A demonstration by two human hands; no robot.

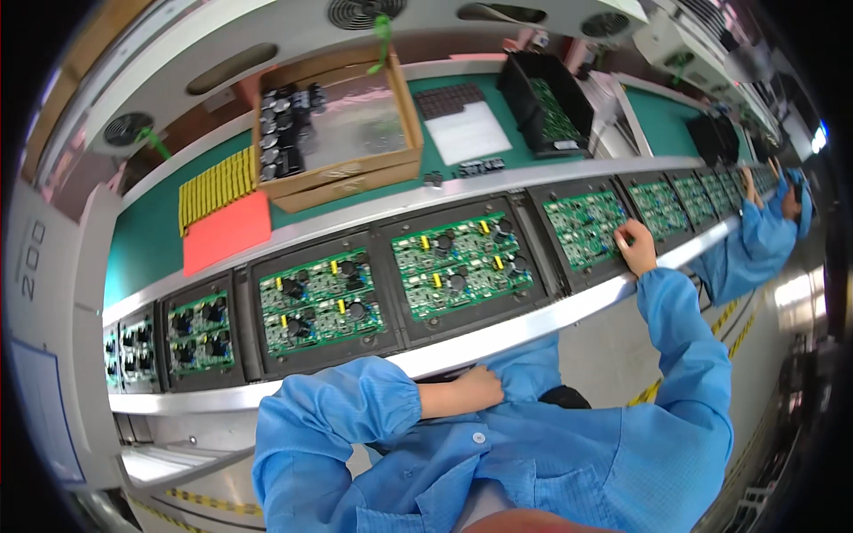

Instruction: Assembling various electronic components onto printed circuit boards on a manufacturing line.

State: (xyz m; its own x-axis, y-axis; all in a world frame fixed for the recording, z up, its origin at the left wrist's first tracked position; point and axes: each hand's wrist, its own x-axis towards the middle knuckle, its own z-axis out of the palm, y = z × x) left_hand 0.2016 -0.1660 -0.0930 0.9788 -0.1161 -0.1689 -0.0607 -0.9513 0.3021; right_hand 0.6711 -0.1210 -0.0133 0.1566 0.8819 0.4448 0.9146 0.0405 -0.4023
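A black bin (524, 102) and cardboard box (346, 178) stand beyond the circuit boards (582, 229)

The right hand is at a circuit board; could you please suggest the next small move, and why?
Perhaps fetch a black round part from the cardboard box with the left hand: the board at the right hand shows no such large parts, unlike its left neighbour.

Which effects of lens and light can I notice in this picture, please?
Head view: fisheye distortion bends the front rail, and the corners go black; head view: bright glare patches lie on the floor at right; head view: the co-worker looks small and soft, while the right hand by a green circuit board appears clearer.
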